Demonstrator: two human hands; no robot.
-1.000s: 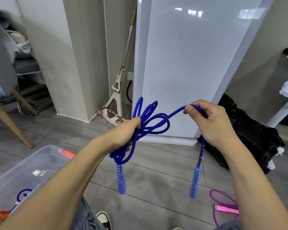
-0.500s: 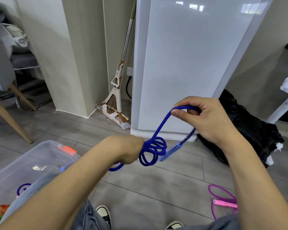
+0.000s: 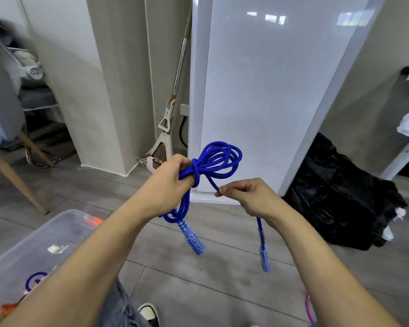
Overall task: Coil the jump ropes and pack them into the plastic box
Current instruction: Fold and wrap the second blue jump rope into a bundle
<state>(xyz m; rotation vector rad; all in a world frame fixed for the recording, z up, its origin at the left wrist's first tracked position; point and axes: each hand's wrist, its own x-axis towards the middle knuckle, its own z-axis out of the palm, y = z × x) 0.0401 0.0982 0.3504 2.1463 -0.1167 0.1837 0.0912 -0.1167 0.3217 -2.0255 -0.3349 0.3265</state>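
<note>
Left hand: your left hand (image 3: 168, 185) is closed round the gathered coils of the blue rope (image 3: 219, 159), loops fanning up past the fist, one handle (image 3: 191, 237) hanging below.
Right hand: your right hand (image 3: 248, 197) pinches the free strand just beside the coil; the second handle (image 3: 263, 256) dangles under it.
Wrap: one turn of rope sits round the bundle at your left fingers (image 3: 194, 179); whether it is tight, you cannot tell.
Box: the box (image 3: 64, 223) lies low on your left, well apart from the rope, with other ropes showing inside.
Risk, slack: ease your left grip and the loops will likely spring apart, since this rope looks stiff.
Risk, tail: let the pinched strand go early and the wrap may unwind under the hanging handle's weight.
Risk, swing: the dangling handles could catch on the box rim when you pack.
Left over: a pink rope (image 3: 308, 308) lies on the floor by your right arm.
</note>
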